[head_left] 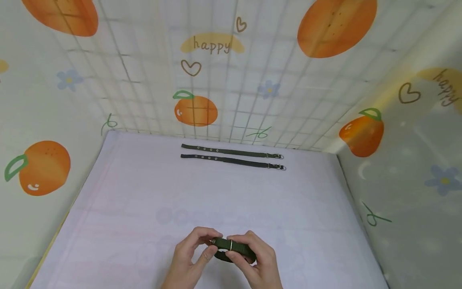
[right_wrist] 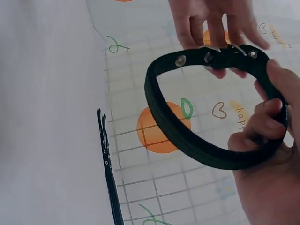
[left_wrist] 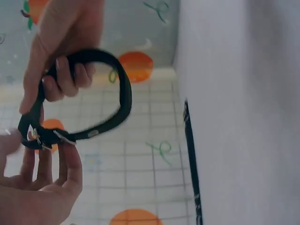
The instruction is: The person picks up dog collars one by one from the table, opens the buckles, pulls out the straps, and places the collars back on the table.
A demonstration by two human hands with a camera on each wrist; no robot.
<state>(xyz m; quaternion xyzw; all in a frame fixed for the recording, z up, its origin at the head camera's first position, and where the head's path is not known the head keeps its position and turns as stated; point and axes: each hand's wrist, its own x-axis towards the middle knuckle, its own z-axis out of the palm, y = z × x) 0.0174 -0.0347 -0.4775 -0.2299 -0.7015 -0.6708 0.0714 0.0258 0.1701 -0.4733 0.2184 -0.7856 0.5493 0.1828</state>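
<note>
A dark green webbing collar (head_left: 242, 248) with metal eyelets is bent into a loop between both hands, near the front of the table. My left hand (head_left: 189, 255) pinches it at the buckle end; in the left wrist view its fingertips are right at the metal buckle (left_wrist: 43, 138). My right hand (head_left: 260, 261) grips the band from the other side, thumb along it and fingers curled round it. In the right wrist view the strap runs through the buckle, and eyelets (right_wrist: 180, 61) show along the band.
Two more collars lie stretched out side by side at the back of the table, a green one (head_left: 245, 153) and a darker one (head_left: 245, 162), buckles to the right. Cloth walls (head_left: 144, 96) printed with oranges surround the white table (head_left: 144, 200) at the back and sides.
</note>
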